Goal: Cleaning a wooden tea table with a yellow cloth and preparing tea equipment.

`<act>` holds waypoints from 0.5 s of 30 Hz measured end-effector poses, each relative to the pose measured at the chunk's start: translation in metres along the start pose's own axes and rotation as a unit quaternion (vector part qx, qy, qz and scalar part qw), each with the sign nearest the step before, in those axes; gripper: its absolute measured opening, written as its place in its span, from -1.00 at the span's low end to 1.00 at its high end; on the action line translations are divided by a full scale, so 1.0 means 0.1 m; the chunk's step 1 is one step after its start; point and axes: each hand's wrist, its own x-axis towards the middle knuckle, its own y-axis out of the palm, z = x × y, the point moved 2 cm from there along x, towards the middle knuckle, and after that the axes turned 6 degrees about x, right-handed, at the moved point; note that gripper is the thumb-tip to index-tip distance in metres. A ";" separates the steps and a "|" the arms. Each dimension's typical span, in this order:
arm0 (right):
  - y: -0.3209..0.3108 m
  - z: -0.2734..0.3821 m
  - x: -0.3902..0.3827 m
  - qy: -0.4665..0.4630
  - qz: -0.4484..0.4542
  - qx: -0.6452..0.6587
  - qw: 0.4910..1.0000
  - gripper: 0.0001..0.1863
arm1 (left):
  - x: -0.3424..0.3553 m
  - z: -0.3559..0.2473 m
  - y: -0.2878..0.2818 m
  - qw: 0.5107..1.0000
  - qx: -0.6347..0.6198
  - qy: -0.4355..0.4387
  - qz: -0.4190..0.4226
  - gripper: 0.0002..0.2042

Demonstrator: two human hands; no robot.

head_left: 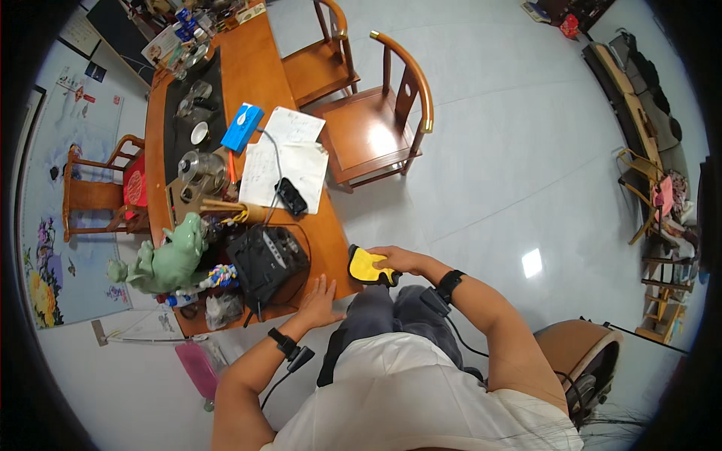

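My right hand (398, 259) is closed around a yellow cloth (366, 264) with black edging, just off the near corner of the wooden table (333, 252). Flat on the table's near edge lies my left hand (320, 302), fingers apart and holding nothing. Beside its fingertips stands a black boxy device (259, 263) with cables. Farther up the table, a small black object (290, 197) on a cord rests on written papers (282, 169). A green animal figurine (169, 259) stands left of the boxy device, with a clear plastic bag (223, 310) near it.
A blue tissue box (242, 128) and a glass teapot (201, 167) stand farther along the table. Wooden chairs (365, 146) flank its right side, and another chair (94, 197) stands at the left. Behind my right arm is a brown rounded seat (579, 342).
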 end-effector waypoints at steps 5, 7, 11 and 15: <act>-1.06 0.90 -0.48 -0.253 -0.293 -0.211 0.898 -0.44 | 0.10 -0.07 -0.10 0.997 -0.069 -0.026 0.011 -0.05; -1.46 1.45 -0.60 -0.319 -0.399 -0.270 0.816 -0.49 | 0.11 -0.11 -0.10 0.995 -0.090 -0.051 0.007 -0.07; -2.37 1.83 -0.32 -0.293 -0.505 -0.348 0.734 -0.49 | 0.31 -0.37 -0.27 0.979 -0.170 -0.113 -0.018 -0.13; -2.99 1.82 0.23 -0.247 -0.489 -0.404 0.732 -0.50 | 0.67 -0.76 -0.81 0.949 -0.268 -0.103 -0.131 -0.23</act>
